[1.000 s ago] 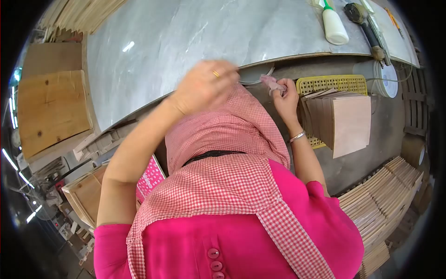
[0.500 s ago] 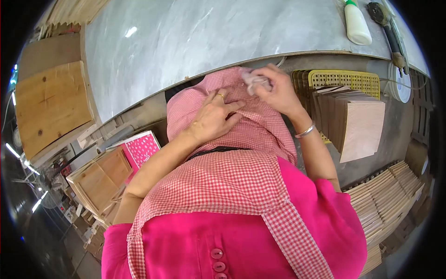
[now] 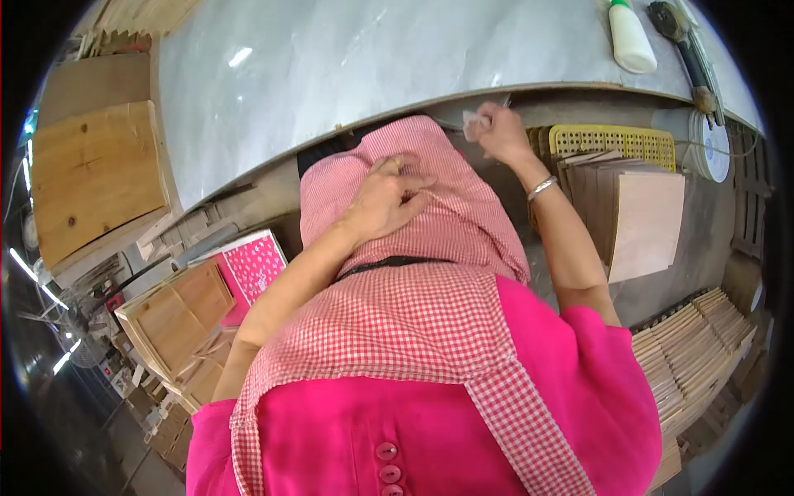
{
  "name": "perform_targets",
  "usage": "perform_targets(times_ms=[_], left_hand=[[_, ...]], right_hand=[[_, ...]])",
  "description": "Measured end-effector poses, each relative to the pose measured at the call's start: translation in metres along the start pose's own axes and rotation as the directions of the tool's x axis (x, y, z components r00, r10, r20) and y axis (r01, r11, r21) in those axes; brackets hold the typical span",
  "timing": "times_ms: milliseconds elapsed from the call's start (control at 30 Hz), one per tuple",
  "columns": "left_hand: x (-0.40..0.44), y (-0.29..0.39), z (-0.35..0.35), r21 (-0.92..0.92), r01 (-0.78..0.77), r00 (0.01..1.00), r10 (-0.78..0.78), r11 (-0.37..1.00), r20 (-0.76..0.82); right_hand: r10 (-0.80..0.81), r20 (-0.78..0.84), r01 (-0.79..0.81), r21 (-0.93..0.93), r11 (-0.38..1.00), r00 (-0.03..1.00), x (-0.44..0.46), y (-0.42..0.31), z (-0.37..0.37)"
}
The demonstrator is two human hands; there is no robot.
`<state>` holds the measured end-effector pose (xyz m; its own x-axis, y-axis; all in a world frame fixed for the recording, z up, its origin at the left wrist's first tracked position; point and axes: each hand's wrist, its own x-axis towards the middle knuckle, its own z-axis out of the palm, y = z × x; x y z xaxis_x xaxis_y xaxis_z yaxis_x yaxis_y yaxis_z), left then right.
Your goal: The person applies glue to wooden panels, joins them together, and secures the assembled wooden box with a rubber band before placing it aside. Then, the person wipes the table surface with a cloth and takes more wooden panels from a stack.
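Observation:
My left hand (image 3: pixel 387 198) lies on the lap of the red-and-white checked apron (image 3: pixel 413 310), fingers spread and a ring on one of them. Off to the right of the apron, below the table's edge, my right hand (image 3: pixel 504 136) is closed round a crumpled whitish cloth (image 3: pixel 475 126). Part of the cloth sticks out on the left of the fingers; the rest is hidden in the hand. A silver bangle (image 3: pixel 542 188) circles my right wrist.
Ahead runs a grey table (image 3: pixel 356 74) bearing a white bottle (image 3: pixel 632 40) with a green cap and a dark-handled tool (image 3: pixel 693 66). At right stand a yellow basket (image 3: pixel 612 142), thin wooden boards (image 3: pixel 647 223) and stacked wooden strips (image 3: pixel 695 355). Wooden panels (image 3: pixel 95 182) are at left.
My right hand has moved up and right with the cloth, off the apron and towards the table's edge. My left hand stays on the apron, almost unmoved.

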<state>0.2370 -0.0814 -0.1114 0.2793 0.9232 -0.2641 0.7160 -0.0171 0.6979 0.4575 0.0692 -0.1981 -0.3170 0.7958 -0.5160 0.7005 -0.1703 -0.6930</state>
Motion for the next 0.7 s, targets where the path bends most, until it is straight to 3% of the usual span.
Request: perform_targets(times_ms=[33, 67, 133, 167, 200, 233, 300, 367, 433, 500, 533, 567, 600, 633, 700], left_hand=[[-0.004, 0.003, 0.002, -0.006, 0.005, 1.0, -0.005, 1.0, 0.006], [-0.001, 0.005, -0.001, 0.005, 0.011, 1.0, -0.011, 1.0, 0.008], [0.002, 0.006, -0.003, 0.019, 0.01, 1.0, -0.01, 1.0, 0.007], [0.003, 0.004, -0.002, 0.099, -0.009, 1.0, 0.009, 0.995, 0.005], [0.003, 0.003, -0.001, 0.18, -0.027, 1.0, 0.026, 0.983, 0.005], [0.001, 0.004, 0.0, 0.184, -0.03, 1.0, 0.03, 0.982, 0.004], [0.006, 0.007, -0.005, 0.111, -0.042, 0.999, 0.039, 0.993, 0.03], [0.001, 0.013, -0.011, 0.09, -0.049, 0.998, 0.046, 0.995, 0.044], [0.003, 0.018, -0.031, 0.079, -0.05, 0.998, 0.046, 0.996, 0.052], [0.0, 0.039, -0.056, -0.126, 0.015, 0.997, -0.005, 0.992, 0.079], [0.002, 0.035, -0.058, -0.009, -0.126, 0.992, 0.126, 0.992, -0.03], [0.009, 0.035, -0.066, 0.024, -0.104, 0.992, 0.105, 0.994, -0.069], [0.023, 0.038, -0.075, 0.179, -0.218, 0.954, 0.248, 0.959, -0.17], [0.037, 0.04, -0.084, 0.353, -0.296, 0.89, 0.39, 0.888, -0.236], [0.075, 0.042, -0.1, 0.375, -0.3, 0.906, 0.385, 0.877, -0.178]], right_hand=[[-0.128, -0.073, 0.128, 0.001, 0.992, 0.989, -0.007, -0.006, 0.0], [-0.194, -0.029, 0.195, 0.049, 0.98, 0.981, -0.013, -0.017, 0.002], [-0.35, 0.024, 0.35, -0.079, 0.933, 0.937, -0.028, -0.036, 0.017], [-0.432, 0.054, 0.431, -0.251, 0.867, 0.9, -0.03, -0.039, 0.03], [-0.293, 0.086, 0.302, -0.132, 0.944, 0.952, -0.027, -0.039, 0.041], [-0.296, 0.081, 0.304, -0.132, 0.943, 0.952, -0.019, -0.028, 0.05], [-0.295, -0.095, 0.255, -0.304, 0.918, 0.951, 0.02, -0.005, 0.058], [-0.084, 0.093, 0.116, -0.416, 0.902, 0.992, 0.044, 0.033, 0.055], [-0.075, 0.027, 0.079, -0.347, 0.935, 0.997, 0.043, 0.05, 0.046], [-0.035, -0.032, 0.024, -0.299, 0.954, 0.999, 0.039, 0.051, 0.038], [-0.048, -0.05, 0.032, -0.289, 0.957, 0.998, 0.039, 0.051, 0.034], [-0.086, -0.065, 0.065, -0.276, 0.959, 0.994, 0.045, 0.047, 0.031], [-0.125, -0.09, 0.091, -0.314, 0.945, 0.988, 0.054, 0.041, 0.031], [-0.49, -0.196, 0.363, -0.457, 0.812, 0.85, 0.09, 0.086, 0.055], [-0.791, -0.386, 0.479, -0.641, 0.6, 0.474, 0.134, 0.109, 0.069]])
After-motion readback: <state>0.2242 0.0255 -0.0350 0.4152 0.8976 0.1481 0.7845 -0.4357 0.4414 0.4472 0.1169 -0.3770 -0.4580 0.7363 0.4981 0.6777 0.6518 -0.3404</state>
